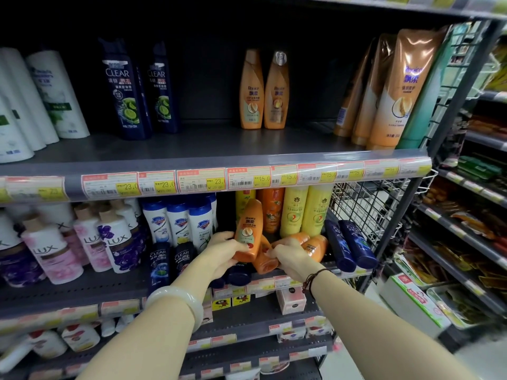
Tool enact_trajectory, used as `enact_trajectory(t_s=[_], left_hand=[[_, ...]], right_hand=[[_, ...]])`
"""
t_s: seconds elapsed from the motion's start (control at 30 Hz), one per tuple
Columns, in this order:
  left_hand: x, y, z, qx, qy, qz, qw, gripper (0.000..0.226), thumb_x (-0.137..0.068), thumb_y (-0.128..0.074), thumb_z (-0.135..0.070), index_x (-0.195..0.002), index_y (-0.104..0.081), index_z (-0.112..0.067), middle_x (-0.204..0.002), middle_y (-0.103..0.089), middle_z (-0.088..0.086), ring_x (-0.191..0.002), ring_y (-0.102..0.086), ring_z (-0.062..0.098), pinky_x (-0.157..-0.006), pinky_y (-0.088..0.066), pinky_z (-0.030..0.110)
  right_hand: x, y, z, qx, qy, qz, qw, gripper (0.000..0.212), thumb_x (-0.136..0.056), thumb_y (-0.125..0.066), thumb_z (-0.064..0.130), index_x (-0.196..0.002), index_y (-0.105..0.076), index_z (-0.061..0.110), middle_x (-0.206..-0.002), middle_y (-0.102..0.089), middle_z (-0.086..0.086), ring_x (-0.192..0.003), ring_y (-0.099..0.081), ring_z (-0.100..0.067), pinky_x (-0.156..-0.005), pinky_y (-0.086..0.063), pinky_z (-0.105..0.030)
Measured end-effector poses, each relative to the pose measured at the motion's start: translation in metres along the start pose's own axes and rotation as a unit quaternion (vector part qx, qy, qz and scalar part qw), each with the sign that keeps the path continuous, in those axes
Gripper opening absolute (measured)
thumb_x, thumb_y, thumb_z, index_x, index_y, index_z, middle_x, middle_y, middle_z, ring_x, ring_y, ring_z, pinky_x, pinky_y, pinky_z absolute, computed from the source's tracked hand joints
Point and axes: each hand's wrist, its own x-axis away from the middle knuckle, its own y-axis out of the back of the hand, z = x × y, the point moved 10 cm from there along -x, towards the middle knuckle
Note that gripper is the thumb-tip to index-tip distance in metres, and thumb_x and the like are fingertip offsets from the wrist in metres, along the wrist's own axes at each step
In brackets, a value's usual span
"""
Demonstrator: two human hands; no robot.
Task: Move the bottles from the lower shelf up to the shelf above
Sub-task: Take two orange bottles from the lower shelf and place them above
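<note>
My left hand (222, 252) grips an orange shampoo bottle (248, 226), held nearly upright just above the lower shelf (109, 286). My right hand (290, 257) is closed on a second orange bottle (315, 246) that lies on its side on that shelf. A third orange bottle (264, 263) lies between the two hands. On the upper shelf (208, 144), two matching orange bottles (263, 90) stand upright near the middle, with bare shelf on both sides of them.
Dark blue Clear bottles (348, 245) lie on the lower shelf to the right of my hands, more of them (170, 259) stand to the left. Yellow bottles (304, 209) stand behind. Upper shelf holds blue bottles (137, 89), white bottles (41, 97), orange tubes (389, 89). A wire rack (365, 204) closes the right end.
</note>
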Motion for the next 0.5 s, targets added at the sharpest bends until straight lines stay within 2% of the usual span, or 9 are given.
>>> enact_trajectory(t_s=[0.1, 0.17, 0.27, 0.37, 0.5], left_hand=[[0.006, 0.003, 0.005, 0.015, 0.013, 0.004, 1.000, 0.048, -0.082, -0.059, 0.011, -0.127, -0.049, -0.001, -0.100, -0.061, 0.009, -0.097, -0.058, 0.023, -0.088, -0.049, 0.038], [0.008, 0.007, 0.009, 0.025, 0.023, 0.002, 0.999, 0.041, -0.082, -0.059, 0.011, -0.121, -0.053, 0.000, -0.098, -0.064, 0.010, -0.089, -0.059, 0.021, -0.086, -0.049, 0.037], [0.010, 0.015, 0.013, 0.033, 0.035, -0.005, 0.999, 0.038, -0.082, -0.058, 0.013, -0.118, -0.054, 0.004, -0.089, -0.063, 0.010, -0.084, -0.060, 0.021, -0.082, -0.049, 0.037], [0.011, 0.017, 0.014, 0.034, 0.039, 0.000, 0.999, 0.039, -0.081, -0.058, 0.013, -0.119, -0.054, 0.004, -0.089, -0.063, 0.010, -0.090, -0.060, 0.024, -0.082, -0.050, 0.037], [0.012, 0.016, 0.014, 0.035, 0.040, 0.013, 0.998, 0.041, -0.081, -0.058, 0.013, -0.120, -0.053, 0.002, -0.094, -0.063, 0.011, -0.096, -0.060, 0.026, -0.082, -0.051, 0.038]], right_hand=[[0.007, 0.000, 0.000, -0.015, -0.002, -0.004, 1.000, 0.006, -0.081, -0.060, -0.005, -0.081, -0.057, 0.000, -0.104, -0.062, -0.024, -0.108, -0.060, -0.040, -0.099, -0.048, -0.052], [0.011, 0.001, -0.003, -0.045, -0.014, -0.007, 0.999, 0.014, -0.082, -0.060, -0.007, -0.077, -0.052, 0.004, -0.100, -0.059, -0.021, -0.111, -0.058, -0.040, -0.101, -0.046, -0.052], [0.013, -0.002, -0.010, -0.095, -0.031, 0.003, 0.995, 0.021, -0.081, -0.062, -0.008, -0.092, -0.046, 0.000, -0.104, -0.058, -0.018, -0.115, -0.057, -0.038, -0.102, -0.045, -0.052], [0.011, -0.006, -0.018, -0.144, -0.058, 0.018, 0.988, 0.051, -0.079, -0.063, -0.009, -0.123, -0.038, -0.001, -0.124, -0.054, -0.022, -0.115, -0.057, -0.038, -0.100, -0.047, -0.053], [0.016, -0.008, -0.023, -0.210, -0.072, 0.046, 0.974, 0.056, -0.082, -0.055, -0.014, -0.133, -0.035, -0.002, -0.129, -0.052, -0.030, -0.105, -0.061, -0.039, -0.080, -0.054, -0.049]])
